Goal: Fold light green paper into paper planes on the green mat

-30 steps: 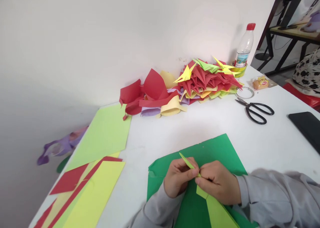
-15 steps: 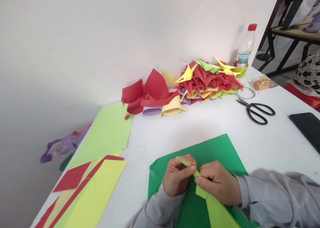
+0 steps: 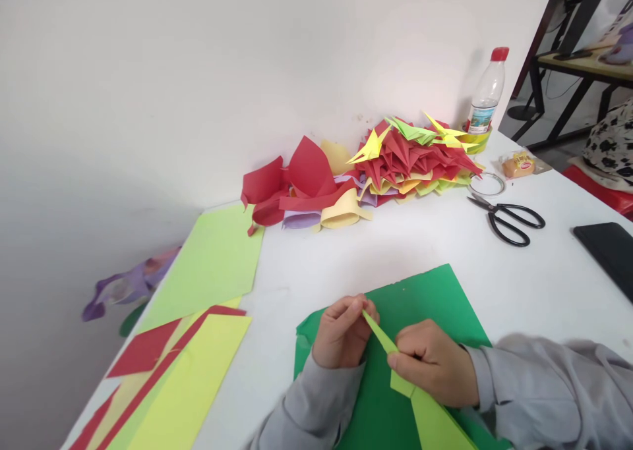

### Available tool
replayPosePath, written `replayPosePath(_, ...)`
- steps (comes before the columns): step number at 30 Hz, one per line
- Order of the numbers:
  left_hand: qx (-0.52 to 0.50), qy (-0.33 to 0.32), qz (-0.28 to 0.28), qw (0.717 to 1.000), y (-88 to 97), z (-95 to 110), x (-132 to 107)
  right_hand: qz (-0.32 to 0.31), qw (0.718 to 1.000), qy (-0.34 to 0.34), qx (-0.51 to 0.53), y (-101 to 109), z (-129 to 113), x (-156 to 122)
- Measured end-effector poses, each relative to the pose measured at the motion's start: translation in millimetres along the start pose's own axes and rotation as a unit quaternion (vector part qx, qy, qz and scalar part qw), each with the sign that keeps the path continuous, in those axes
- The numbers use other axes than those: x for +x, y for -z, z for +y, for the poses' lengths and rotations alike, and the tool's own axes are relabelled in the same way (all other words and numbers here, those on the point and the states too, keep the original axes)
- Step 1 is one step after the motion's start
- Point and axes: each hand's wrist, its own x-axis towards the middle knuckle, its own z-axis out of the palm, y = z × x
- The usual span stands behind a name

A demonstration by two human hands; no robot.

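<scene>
Between my hands is a folded yellow-green paper [image 3: 432,420], with a narrow pointed strip running up to the left and a wider part toward me. My left hand [image 3: 343,331] pinches the tip of the narrow strip between thumb and fingers. My right hand [image 3: 432,361] is closed around the middle of the folded paper, thumb on top, hiding part of it. Beneath both hands lies a dark green sheet [image 3: 430,292] on the white table.
Black-handled scissors [image 3: 509,219], a tape roll [image 3: 487,184], a wrapped snack [image 3: 518,165] and a black phone-like slab [image 3: 606,249] lie right. Folded paper pieces [image 3: 403,153] pile by the wall near a bottle [image 3: 484,101]. Coloured paper sheets [image 3: 192,377] lie left.
My left hand has slid up and left along the narrow strip to its tip, baring more of the strip. My right hand stays nearly in place.
</scene>
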Motion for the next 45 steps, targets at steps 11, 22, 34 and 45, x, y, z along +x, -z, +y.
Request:
replayPosePath(11,0.040,0.027,-0.013,0.999,2.0,-5,-3,-0.058,0.994,-0.071,0.058,12,0,7)
replayPosePath(22,0.086,0.035,-0.036,0.995,-4.6,-6,-6,-0.031,0.997,-0.067,0.030,13,2,11)
replayPosePath(34,0.121,0.126,-0.126,0.977,-7.3,-22,-9,0.061,0.994,-0.079,-0.048,32,0,23)
replayPosePath(45,0.129,0.173,-0.149,0.965,-0.4,-29,-9,0.026,0.979,-0.163,0.118,29,-1,20)
